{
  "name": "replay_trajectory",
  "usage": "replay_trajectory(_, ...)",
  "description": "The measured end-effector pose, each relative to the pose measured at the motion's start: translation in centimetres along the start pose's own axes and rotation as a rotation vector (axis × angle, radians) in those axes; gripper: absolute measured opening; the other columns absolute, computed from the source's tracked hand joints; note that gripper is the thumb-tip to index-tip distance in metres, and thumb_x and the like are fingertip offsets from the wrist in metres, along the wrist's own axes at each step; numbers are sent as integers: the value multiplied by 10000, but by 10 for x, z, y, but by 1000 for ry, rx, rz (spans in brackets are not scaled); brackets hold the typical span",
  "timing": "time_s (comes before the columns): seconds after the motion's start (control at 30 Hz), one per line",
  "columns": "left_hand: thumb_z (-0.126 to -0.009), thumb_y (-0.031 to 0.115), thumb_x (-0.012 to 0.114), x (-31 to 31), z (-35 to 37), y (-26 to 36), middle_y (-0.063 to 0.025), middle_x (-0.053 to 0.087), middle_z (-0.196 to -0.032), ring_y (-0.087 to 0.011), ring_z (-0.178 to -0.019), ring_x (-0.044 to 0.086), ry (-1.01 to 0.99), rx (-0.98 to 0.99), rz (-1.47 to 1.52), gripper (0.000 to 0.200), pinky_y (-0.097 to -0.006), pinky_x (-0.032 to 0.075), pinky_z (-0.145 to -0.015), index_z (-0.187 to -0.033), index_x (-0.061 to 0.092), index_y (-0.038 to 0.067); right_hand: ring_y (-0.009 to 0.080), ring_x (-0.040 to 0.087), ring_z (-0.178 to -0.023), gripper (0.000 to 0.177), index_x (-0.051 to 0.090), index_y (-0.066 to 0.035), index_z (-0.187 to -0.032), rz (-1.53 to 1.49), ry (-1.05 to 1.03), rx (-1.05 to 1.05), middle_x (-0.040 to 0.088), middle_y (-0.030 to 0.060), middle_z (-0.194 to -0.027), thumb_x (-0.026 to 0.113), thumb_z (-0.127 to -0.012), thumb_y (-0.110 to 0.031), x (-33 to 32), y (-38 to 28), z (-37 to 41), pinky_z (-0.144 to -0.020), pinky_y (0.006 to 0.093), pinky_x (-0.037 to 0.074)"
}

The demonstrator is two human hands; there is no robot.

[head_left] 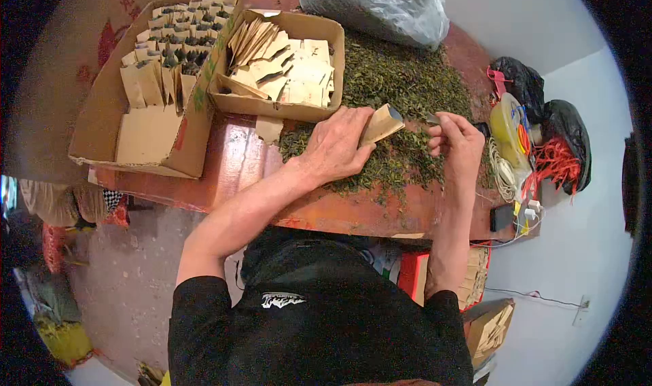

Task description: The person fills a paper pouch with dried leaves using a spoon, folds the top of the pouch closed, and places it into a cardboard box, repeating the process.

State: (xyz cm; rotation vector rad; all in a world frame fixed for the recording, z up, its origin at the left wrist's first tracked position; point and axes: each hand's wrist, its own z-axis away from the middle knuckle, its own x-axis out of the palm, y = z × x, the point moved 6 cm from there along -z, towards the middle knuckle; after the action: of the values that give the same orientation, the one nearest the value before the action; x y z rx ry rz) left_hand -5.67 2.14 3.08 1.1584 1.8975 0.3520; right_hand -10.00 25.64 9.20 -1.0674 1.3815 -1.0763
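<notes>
My left hand (338, 143) holds a small brown paper packet (382, 124), its open mouth tilted up and to the right. My right hand (454, 136) is a short way to the right, fingers pinched on a small thin object (432, 119) that looks like a scoop or blade; its exact shape is hard to tell. Both hands are over a spread heap of dried green leaves (401, 74) on the red table (234, 152). Just behind my left hand stands a cardboard box (278, 107) of flat paper packets (309, 74).
At the left, a larger cardboard box (146, 138) holds rows of upright packets with dark contents. A clear plastic bag (377, 9) lies at the back. Black bags (567, 124), red strands, a yellow container (504, 124) and white cables are at the right.
</notes>
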Motion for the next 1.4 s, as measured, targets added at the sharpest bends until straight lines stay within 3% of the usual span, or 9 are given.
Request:
replay_trajectory(0.83, -821, 165, 794, 1, 0, 1, -208, 645, -1094, -414, -1030, 628, -18, -8, -12, 565, -496, 537, -882, -1297, 535, 5, 89, 672, -636, 181, 746, -8, -1115, 153, -45, -64, 751, 79, -827, 643, -1029, -129, 16, -18, 17, -528, 237, 525)
replay_trajectory(1.17, -785, 132, 782, -1, 0, 4, -189, 642, -999, -390, -954, 622, 20, 30, -45, 525, -483, 537, -821, -1229, 532, 5, 99, 711, -649, 160, 764, -20, -1085, 369, -48, -219, 768, 77, -797, 646, -1011, -98, 25, -25, 21, -574, 249, 558)
replay_trajectory(1.27, -815, 174, 794, 3, 2, 0, -201, 635, -1065, -402, -1000, 623, -29, 2, -38, 587, -498, 538, -865, -1315, 530, 14, 107, 716, -644, 147, 768, -28, -1074, 404, -27, -261, 770, 80, -791, 655, -1000, -85, 29, -28, 25, -578, 264, 561)
replay_trajectory(1.4, -814, 167, 796, 2, 2, 1, -204, 637, -1067, -404, -996, 626, -13, 18, -39, 586, -496, 540, -866, -1314, 530, 13, 127, 706, -624, 131, 767, -36, -1063, 552, 4, -408, 755, 97, -763, 671, -980, -70, 31, -34, 27, -573, 301, 542)
